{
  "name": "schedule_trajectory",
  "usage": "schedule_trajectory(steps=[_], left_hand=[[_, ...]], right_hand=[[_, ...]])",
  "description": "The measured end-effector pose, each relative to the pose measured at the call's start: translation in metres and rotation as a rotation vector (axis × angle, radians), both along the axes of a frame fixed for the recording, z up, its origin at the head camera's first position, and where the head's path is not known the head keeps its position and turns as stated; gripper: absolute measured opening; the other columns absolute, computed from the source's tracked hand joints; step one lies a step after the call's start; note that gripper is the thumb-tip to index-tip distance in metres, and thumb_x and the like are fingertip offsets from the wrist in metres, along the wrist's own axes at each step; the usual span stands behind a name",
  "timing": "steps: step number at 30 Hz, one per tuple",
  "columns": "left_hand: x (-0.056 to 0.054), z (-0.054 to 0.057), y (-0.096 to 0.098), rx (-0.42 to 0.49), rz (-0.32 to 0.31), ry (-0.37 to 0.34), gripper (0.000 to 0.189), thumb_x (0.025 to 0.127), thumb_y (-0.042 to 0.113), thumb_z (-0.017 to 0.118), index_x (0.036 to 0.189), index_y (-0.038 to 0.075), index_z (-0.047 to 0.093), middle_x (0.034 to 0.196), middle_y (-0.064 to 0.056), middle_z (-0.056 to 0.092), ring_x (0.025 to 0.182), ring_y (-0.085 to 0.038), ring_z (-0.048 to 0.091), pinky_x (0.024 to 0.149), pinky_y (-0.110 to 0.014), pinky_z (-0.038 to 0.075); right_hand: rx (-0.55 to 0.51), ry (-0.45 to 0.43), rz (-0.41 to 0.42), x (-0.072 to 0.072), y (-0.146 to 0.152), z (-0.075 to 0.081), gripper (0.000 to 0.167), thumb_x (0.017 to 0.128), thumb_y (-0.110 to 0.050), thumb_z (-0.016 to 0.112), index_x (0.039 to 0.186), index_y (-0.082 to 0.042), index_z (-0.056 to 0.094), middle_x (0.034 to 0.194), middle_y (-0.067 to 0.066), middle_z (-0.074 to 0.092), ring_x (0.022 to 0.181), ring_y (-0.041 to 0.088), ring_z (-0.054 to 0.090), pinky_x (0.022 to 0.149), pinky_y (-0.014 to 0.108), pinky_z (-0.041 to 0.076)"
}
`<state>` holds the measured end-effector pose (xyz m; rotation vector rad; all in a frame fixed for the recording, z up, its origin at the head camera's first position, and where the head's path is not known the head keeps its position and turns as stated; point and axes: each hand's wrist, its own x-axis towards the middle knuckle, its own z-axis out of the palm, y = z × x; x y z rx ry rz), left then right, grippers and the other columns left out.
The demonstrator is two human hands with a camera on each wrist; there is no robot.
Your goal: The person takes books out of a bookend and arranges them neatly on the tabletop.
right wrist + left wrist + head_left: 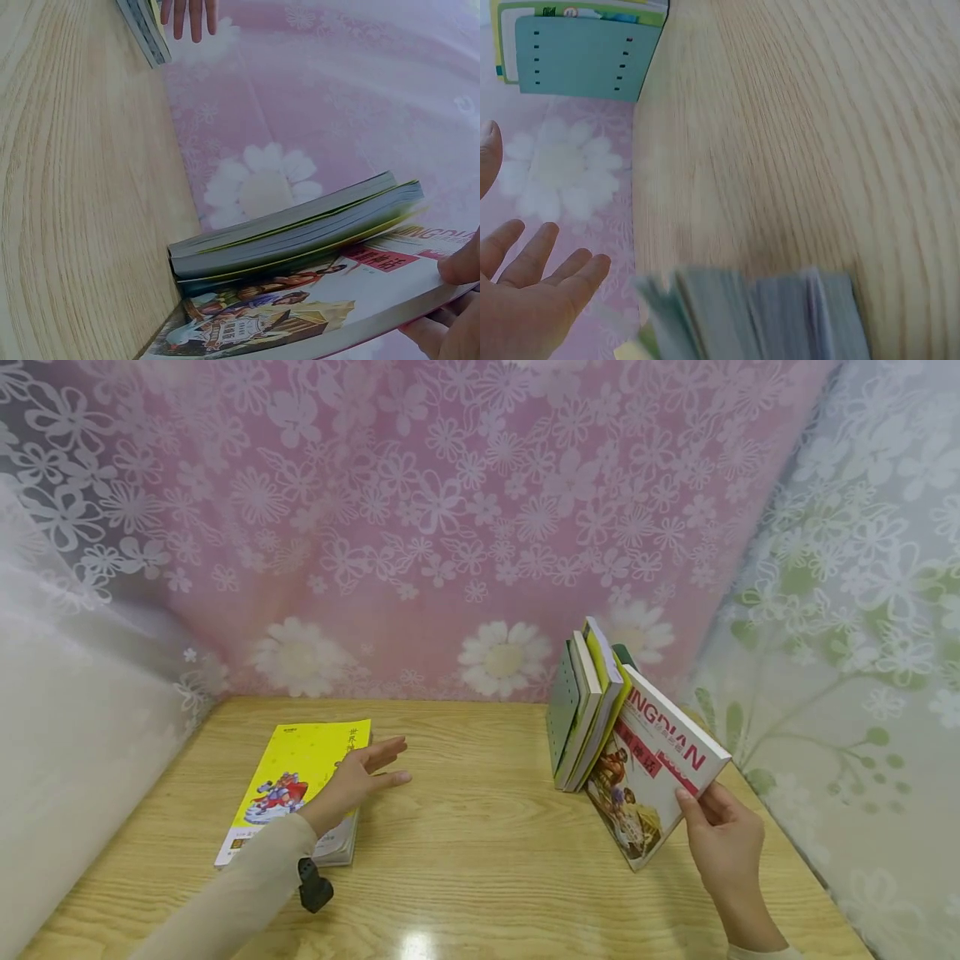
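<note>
My right hand (pixel 726 843) pinches the outer edge of a white paperback book (pixel 651 768) with a red title band, thumb on the cover and fingers behind. The book tilts, leaning against a row of upright books (pixel 600 710) in a green metal bookend (pixel 562 718). In the right wrist view its lower corner comes down close to the table beside the row. My left hand (pixel 360 781), fingers spread and holding nothing, hovers over the right edge of a yellow-covered book stack (pixel 300 760). The stack's page edges (pixel 757 315) show in the left wrist view.
The wooden table (pixel 465 843) runs back to a pink flowered curtain (pixel 450 527). A pale flowered curtain (pixel 862 693) hangs along the right side, and white fabric (pixel 82 710) along the left. A small black device (pixel 315 885) is strapped at the left wrist.
</note>
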<state>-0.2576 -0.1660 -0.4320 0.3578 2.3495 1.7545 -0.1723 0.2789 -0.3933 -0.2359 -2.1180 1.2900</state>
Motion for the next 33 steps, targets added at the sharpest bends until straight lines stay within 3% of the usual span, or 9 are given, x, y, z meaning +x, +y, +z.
schedule_trajectory(steps=[4,6,14,23,29,33], left_hand=[[-0.001,-0.002,0.012,0.030,-0.015,-0.001,0.071,0.086,0.031,0.073,0.147,0.015,0.040,0.149,-0.010,0.041,0.140,-0.033,0.031,0.110,-0.056,0.029],[-0.001,-0.002,0.017,0.025,-0.021,0.007,0.070,0.086,0.031,0.072,0.147,0.015,0.040,0.149,-0.010,0.042,0.140,-0.034,0.030,0.110,-0.056,0.029],[-0.001,-0.003,0.034,0.056,-0.029,-0.025,0.070,0.084,0.032,0.074,0.145,0.021,0.042,0.147,-0.003,0.044,0.141,-0.028,0.032,0.110,-0.054,0.030],[-0.002,-0.005,0.052,0.102,-0.075,-0.010,0.068,0.084,0.030,0.075,0.144,0.021,0.045,0.147,-0.005,0.045,0.139,-0.029,0.035,0.109,-0.051,0.033],[-0.003,-0.010,0.063,0.115,-0.108,-0.002,0.065,0.086,0.028,0.073,0.144,0.017,0.045,0.146,-0.007,0.046,0.138,-0.031,0.036,0.110,-0.052,0.030],[-0.003,-0.012,0.069,0.127,-0.128,0.010,0.065,0.087,0.026,0.072,0.144,0.014,0.045,0.145,-0.009,0.047,0.137,-0.033,0.037,0.111,-0.053,0.030]], right_hand=[[-0.036,-0.031,-0.027,0.005,0.004,0.006,0.033,0.088,0.000,0.067,0.119,0.008,0.063,0.092,-0.024,0.061,0.070,-0.016,0.058,0.064,0.006,0.049],[-0.063,-0.051,-0.032,0.008,0.006,0.008,0.034,0.089,-0.003,0.066,0.121,0.008,0.062,0.086,-0.030,0.057,0.071,-0.015,0.059,0.064,0.006,0.049],[-0.147,-0.054,-0.031,0.020,0.013,0.013,0.038,0.089,-0.001,0.064,0.125,0.009,0.058,0.085,-0.032,0.059,0.073,-0.013,0.062,0.067,0.007,0.049],[-0.255,-0.025,-0.021,0.035,0.014,0.013,0.042,0.086,0.007,0.064,0.127,0.010,0.056,0.086,-0.027,0.063,0.076,-0.011,0.063,0.067,0.008,0.050],[-0.404,-0.031,-0.007,0.043,0.012,0.011,0.044,0.087,0.005,0.065,0.129,0.009,0.054,0.089,-0.020,0.067,0.079,-0.006,0.066,0.068,0.013,0.052],[-0.417,-0.014,0.009,0.045,0.008,0.008,0.042,0.086,0.005,0.066,0.127,0.008,0.056,0.087,-0.019,0.068,0.078,-0.004,0.067,0.067,0.013,0.053]])
